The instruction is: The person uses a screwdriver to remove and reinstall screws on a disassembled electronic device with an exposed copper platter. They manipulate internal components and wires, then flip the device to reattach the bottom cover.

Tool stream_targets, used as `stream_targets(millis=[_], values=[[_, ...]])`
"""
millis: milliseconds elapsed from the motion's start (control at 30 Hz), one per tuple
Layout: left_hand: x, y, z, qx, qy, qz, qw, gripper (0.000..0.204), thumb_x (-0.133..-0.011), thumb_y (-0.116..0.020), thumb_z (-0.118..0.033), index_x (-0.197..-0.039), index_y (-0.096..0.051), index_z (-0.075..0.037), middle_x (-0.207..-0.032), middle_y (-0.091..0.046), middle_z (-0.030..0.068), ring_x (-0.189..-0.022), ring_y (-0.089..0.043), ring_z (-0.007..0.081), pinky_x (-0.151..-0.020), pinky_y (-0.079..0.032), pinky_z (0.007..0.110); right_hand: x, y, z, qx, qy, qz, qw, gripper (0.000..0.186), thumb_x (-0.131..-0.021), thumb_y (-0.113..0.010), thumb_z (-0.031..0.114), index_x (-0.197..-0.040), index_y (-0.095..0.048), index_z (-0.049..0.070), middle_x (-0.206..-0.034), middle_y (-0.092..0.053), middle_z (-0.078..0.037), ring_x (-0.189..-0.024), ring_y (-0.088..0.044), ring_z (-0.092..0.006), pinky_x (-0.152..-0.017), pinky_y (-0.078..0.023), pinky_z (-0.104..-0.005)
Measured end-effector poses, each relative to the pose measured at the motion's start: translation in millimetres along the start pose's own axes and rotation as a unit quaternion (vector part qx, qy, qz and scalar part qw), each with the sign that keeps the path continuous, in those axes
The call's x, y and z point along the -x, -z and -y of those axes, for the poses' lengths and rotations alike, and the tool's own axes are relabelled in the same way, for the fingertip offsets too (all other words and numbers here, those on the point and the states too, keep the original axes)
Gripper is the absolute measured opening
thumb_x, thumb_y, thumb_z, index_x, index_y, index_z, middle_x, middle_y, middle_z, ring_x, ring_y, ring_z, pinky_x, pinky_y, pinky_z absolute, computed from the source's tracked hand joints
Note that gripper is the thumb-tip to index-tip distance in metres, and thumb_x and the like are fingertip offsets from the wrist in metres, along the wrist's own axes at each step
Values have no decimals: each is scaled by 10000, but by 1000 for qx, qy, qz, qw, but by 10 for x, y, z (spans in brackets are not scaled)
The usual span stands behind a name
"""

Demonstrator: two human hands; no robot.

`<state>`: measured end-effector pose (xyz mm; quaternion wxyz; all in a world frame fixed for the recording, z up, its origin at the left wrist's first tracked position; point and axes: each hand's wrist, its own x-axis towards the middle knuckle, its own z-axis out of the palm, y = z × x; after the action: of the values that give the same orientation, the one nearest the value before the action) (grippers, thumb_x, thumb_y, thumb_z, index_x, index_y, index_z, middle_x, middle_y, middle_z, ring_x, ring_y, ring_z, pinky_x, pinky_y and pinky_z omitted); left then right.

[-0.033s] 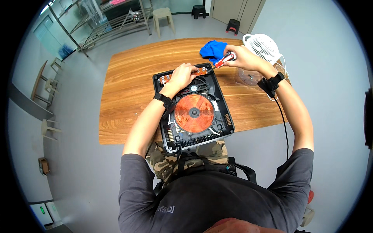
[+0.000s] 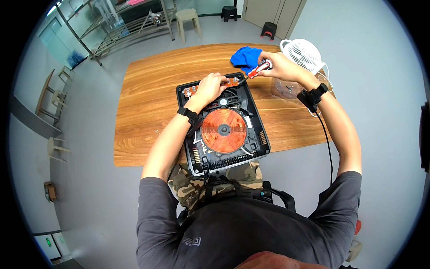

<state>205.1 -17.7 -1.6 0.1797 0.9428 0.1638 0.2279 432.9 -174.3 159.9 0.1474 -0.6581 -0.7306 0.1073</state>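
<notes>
- The black casing (image 2: 255, 114) lies open side up at the desk's (image 2: 148, 107) 6 o'clock edge, exposing the copper coil (image 2: 230, 138) and, at its 12 o'clock end, the orange circuit board (image 2: 234, 82).
- The left hand (image 2: 211, 87) bends over that board, probably steadying it; whether it pinches or only presses, I cannot tell.
- The right hand (image 2: 282, 67) grips a red-and-white screwdriver (image 2: 260, 68), slanted from 2 o'clock, likely to reach the board's 3 o'clock end past the rim.
</notes>
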Motion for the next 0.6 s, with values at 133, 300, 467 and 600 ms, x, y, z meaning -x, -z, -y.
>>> stream_targets(millis=[133, 300, 467, 600], values=[[4, -23, 3, 4, 6, 0, 1000, 283, -851, -761, -150, -1120, -741, -64, -1061, -713, 123, -1074, -655, 343, -929, -533, 450, -37, -6, -9, -6, -3, 8, 1000, 339, -870, -803, 258, -1024, -604, 31, -860, -728, -140, -774, -701, -273, -721, -526, -367], [-6, -48, 22, 5, -2, -8, 1000, 280, -846, -763, -145, -1112, -742, -60, -1040, -707, 124, -1052, -656, 348, -914, -531, 456, -148, 50, 97, 10, -19, 43, 999, 333, -865, -801, 238, -1022, -612, 14, -871, -740, -153, -803, -717, -268, -733, -536, -372], [-28, -68, 37, 7, -2, -8, 1000, 277, -837, -769, -148, -1100, -746, -65, -1027, -700, 124, -1036, -654, 350, -903, -532, 457, -407, 42, 158, 59, 17, 57, 996, 370, -844, -800, 266, -982, -649, -42, -918, -751, -198, -870, -732, -336, -776, -562, -399], [-19, -74, 52, 5, -1, -13, 1000, 279, -835, -772, -153, -1101, -749, -73, -1023, -698, 125, -1043, -651, 348, -908, -530, 456, -626, 25, 247, 104, 41, 50, 992, 486, -808, -808, 359, -1000, -703, -75, -919, -720, -275, -899, -713, -431, -782, -573, -446]])
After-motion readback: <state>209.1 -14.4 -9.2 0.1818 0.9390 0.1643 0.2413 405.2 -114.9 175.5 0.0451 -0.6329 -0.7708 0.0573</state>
